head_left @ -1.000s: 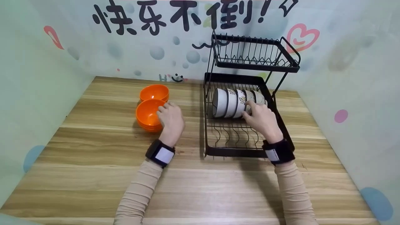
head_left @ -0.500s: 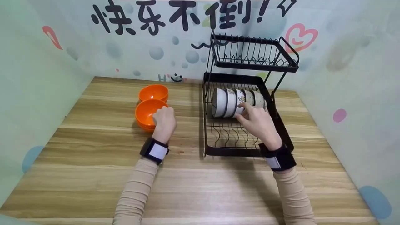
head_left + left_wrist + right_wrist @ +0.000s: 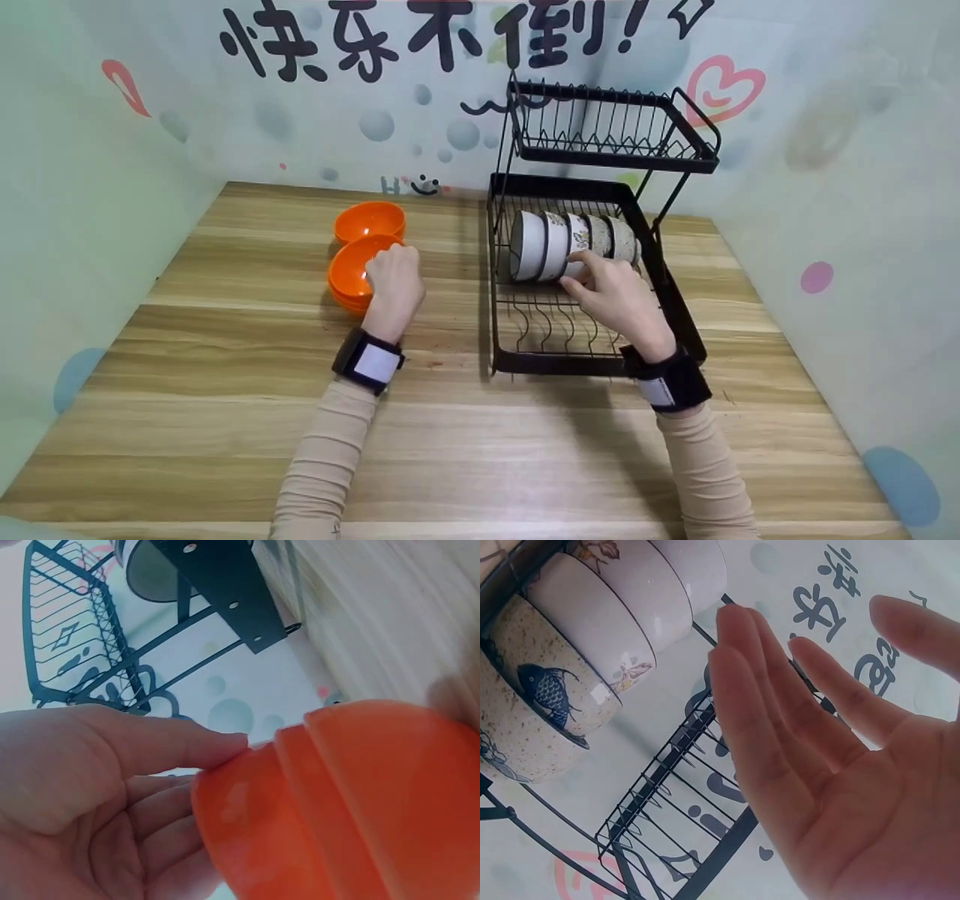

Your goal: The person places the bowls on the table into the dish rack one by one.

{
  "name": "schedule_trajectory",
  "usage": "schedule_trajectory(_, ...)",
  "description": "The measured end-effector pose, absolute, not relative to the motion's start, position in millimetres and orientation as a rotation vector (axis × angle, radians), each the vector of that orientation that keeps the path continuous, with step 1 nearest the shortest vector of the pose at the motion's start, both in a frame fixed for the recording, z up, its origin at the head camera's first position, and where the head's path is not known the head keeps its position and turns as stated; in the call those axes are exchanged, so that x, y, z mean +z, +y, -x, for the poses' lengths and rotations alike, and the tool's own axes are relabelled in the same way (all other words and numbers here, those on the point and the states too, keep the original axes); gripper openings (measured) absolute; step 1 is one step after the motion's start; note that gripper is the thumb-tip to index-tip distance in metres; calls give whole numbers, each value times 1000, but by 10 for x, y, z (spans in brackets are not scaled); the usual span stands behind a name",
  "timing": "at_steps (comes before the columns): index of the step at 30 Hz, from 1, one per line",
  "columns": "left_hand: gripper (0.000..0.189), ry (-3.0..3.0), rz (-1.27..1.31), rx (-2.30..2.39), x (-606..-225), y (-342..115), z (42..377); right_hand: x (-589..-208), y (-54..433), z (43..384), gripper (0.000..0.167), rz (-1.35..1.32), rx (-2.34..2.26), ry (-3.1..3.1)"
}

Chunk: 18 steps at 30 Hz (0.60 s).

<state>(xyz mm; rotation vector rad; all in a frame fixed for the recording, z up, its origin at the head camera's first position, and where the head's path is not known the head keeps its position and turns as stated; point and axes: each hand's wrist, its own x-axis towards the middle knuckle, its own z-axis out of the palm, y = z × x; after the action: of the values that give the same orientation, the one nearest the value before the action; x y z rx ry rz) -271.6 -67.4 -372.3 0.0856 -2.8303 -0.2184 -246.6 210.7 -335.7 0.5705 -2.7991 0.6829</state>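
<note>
Two groups of orange bowls stand on the left part of the table. My left hand (image 3: 395, 289) pinches the right rim of the top orange bowl (image 3: 349, 270) in the nearer, nested stack. In the left wrist view the thumb lies at the rim of that bowl (image 3: 247, 817), with the lower bowls' rims beyond it. My right hand (image 3: 619, 300) hovers over the dish rack's lower tier, fingers loosely bent and holding nothing. Just beyond it a row of patterned ceramic bowls (image 3: 555, 247) stands on edge. The right wrist view shows a gap between those bowls (image 3: 592, 622) and the fingers.
A black two-tier dish rack (image 3: 566, 365) stands on the right of the wooden table (image 3: 450, 450). Its upper tier (image 3: 615, 159) overhangs the back. Behind the nearer stack sits another orange bowl group (image 3: 370, 221). Printed walls (image 3: 825, 187) enclose the table.
My left hand has come left and its fingers have closed on the bowl's rim; that bowl has shifted slightly. The right hand has drifted a little left and toward me.
</note>
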Motion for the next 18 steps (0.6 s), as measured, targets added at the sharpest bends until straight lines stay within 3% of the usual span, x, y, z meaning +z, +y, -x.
schedule_trajectory(18, 13, -2620, 157, -120, -3520, -560, 2568, -3346, 2057, 2477, 37, -544, 954, -2750)
